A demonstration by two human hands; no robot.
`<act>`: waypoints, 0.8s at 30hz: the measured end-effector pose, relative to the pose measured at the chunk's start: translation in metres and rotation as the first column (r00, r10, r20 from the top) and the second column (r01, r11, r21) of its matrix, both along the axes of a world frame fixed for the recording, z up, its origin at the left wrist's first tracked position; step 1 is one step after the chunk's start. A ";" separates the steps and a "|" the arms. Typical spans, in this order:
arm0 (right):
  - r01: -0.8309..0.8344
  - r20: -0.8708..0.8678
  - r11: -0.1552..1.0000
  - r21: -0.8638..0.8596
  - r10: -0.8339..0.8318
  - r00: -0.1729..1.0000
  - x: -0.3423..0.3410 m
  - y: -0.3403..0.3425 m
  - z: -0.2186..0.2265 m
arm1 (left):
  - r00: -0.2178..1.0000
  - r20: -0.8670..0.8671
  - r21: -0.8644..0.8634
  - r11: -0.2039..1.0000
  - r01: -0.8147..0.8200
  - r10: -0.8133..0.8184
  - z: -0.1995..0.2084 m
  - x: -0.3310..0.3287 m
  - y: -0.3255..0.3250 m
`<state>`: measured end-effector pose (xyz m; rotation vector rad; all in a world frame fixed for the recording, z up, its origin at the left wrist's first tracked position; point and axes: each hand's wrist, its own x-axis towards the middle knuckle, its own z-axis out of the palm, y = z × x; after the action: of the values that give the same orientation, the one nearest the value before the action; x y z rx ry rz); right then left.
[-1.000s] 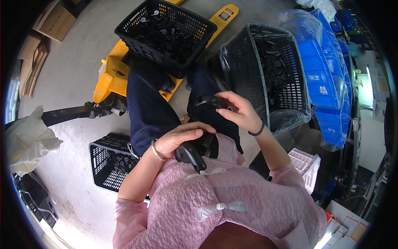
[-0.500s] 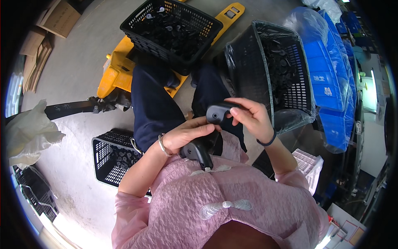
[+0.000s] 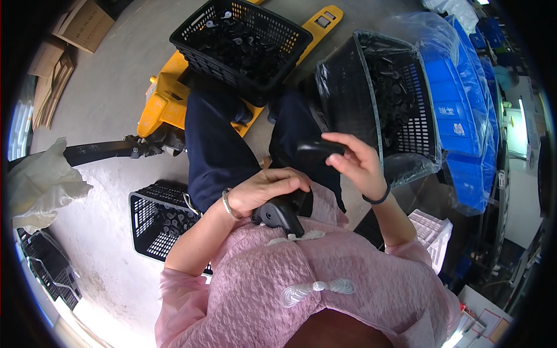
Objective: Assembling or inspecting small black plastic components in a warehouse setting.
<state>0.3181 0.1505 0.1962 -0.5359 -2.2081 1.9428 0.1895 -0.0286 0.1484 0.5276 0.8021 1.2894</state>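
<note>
My right hand [image 3: 361, 164] is closed on one end of a black curved plastic part [image 3: 316, 149], pinching it between thumb and fingers above my lap. Its smooth dark side faces up. Lower and to the left, my left hand [image 3: 272, 187] curls over more black plastic parts [image 3: 279, 213] resting against my pink top. One of these has a round hole and a bent, handle-like end. My left palm and most fingertips are hidden, so how many parts lie under them cannot be made out.
Ahead, a black crate [image 3: 241, 72] of small black parts stands on a yellow pallet jack [image 3: 165, 93]. A plastic-lined black crate [image 3: 348, 107] is at right, beside blue bins [image 3: 447, 104]. Another black crate [image 3: 139, 217] sits at left. Cardboard boxes [image 3: 87, 26] lie far left.
My right hand has drawn its black part slightly up and away from my left hand. The part has turned, so its hole no longer shows. My left hand stays on the parts in my lap.
</note>
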 end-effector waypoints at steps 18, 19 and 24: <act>-0.126 -0.104 0.987 0.097 0.136 0.985 0.013 0.010 -0.002 | 0.956 0.246 -0.322 0.944 -0.076 0.161 0.007 0.002 -0.004; -0.123 -0.105 0.988 0.098 0.133 0.986 0.014 0.010 0.000 | 0.952 0.256 -0.333 0.940 -0.077 0.168 0.007 0.003 -0.003; -0.290 -0.045 0.863 0.413 0.337 0.940 0.012 -0.004 0.008 | 0.950 0.290 -0.333 0.943 -0.010 0.113 0.006 0.001 -0.002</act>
<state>0.3304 0.1463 0.2045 0.0020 -2.6446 1.5143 0.1903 -0.0309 0.1542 0.0309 0.7553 1.2249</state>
